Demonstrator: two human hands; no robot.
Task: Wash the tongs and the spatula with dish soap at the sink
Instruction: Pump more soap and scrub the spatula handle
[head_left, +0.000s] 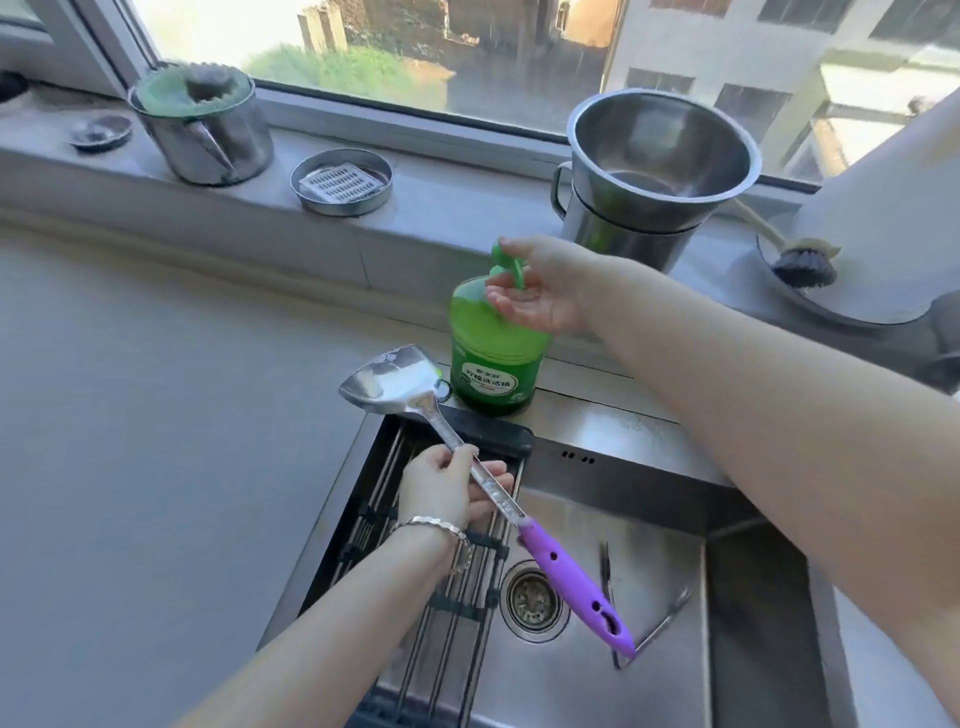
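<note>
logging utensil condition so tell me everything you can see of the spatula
The spatula has a broad, shiny metal blade, a slim metal shaft and a purple plastic-looking handle with holes. It is tilted, blade up and away, just before the green soap bottle; contact there cannot be told. The left hand grips the shaft, and the handle end hangs above the sink. A pale patch on the blade may be glare or film.

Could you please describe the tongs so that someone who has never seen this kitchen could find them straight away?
Start at the steel sink below the window. On its floor, just right of the round drain, lie the tongs. They are two thin bare-metal arms joined in a V, unlike the purple-handled spatula held above them.
</note>
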